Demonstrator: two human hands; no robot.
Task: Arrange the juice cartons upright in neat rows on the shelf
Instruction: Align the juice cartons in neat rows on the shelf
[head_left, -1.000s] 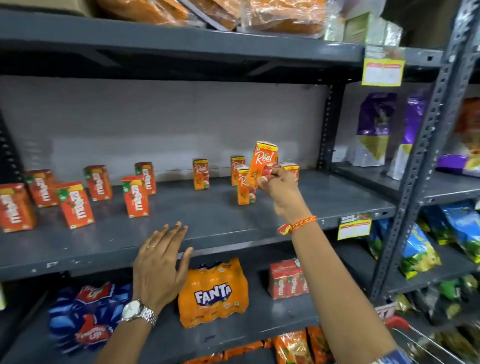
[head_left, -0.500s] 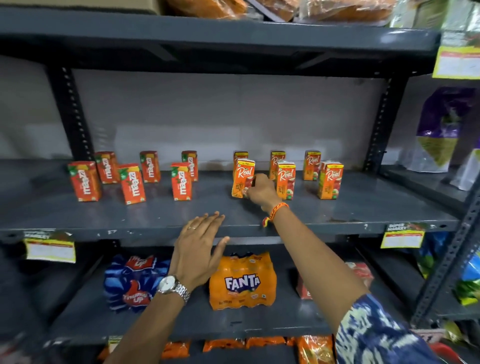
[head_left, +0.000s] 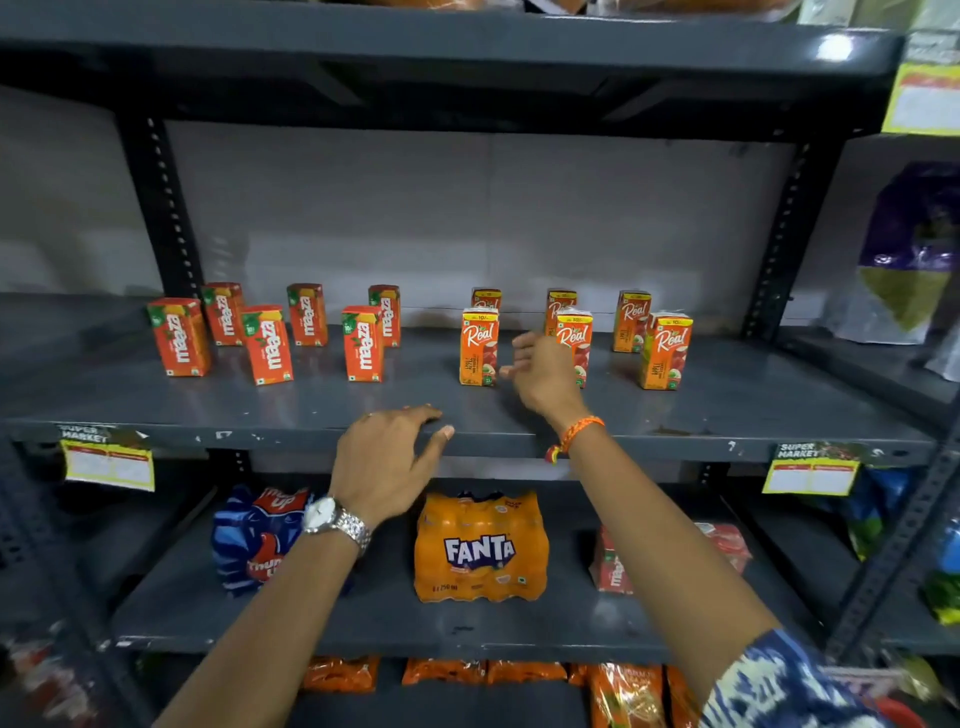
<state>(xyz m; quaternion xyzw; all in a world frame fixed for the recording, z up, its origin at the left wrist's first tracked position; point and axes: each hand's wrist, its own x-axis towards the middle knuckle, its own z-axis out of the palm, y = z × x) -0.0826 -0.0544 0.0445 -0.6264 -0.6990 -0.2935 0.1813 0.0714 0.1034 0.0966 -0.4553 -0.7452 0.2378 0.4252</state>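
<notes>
Twelve juice cartons (head_left: 478, 347) are standing upright on the shelf (head_left: 727, 405) in two rows. Both hands are being held spread and empty: the right hand (head_left: 543, 376) beside a carton, the left hand (head_left: 387, 460) near the edge. Each carton is judged light and stiff-walled; it is best being gripped across its flat sides.

The person's left hand (head_left: 387, 465) carries a silver metal wristwatch with a white round dial (head_left: 335, 521) and a thin ring. The right wrist wears a braided orange thread band (head_left: 574, 434), and a blue-and-white patterned short sleeve (head_left: 779, 680) covers the upper right arm.
</notes>
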